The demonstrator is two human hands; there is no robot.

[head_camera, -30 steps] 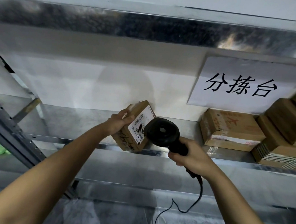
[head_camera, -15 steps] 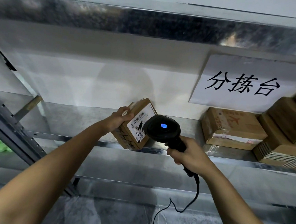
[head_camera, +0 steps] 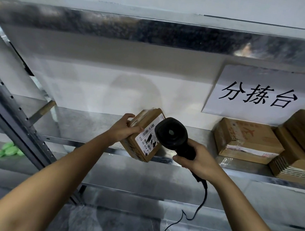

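My left hand (head_camera: 123,129) grips a small brown cardboard parcel (head_camera: 142,135) by its left end, tilted above the front edge of a metal shelf (head_camera: 83,125). A white barcode label (head_camera: 148,137) on the parcel faces me. My right hand (head_camera: 198,159) holds the handle of a black corded barcode scanner (head_camera: 172,135). The scanner head sits just right of the label and covers part of it. Its cable (head_camera: 197,207) hangs down below my wrist.
Several taped cardboard parcels (head_camera: 246,141) lie and stack at the shelf's right end under a white paper sign (head_camera: 258,95) with black characters. A slanted perforated steel post (head_camera: 17,121) stands at left. Green objects (head_camera: 7,150) lie on the lower left shelf.
The blue light on the scanner head, lit half a second ago, is off now. Both hands, the parcel and the scanner stay in about the same place.
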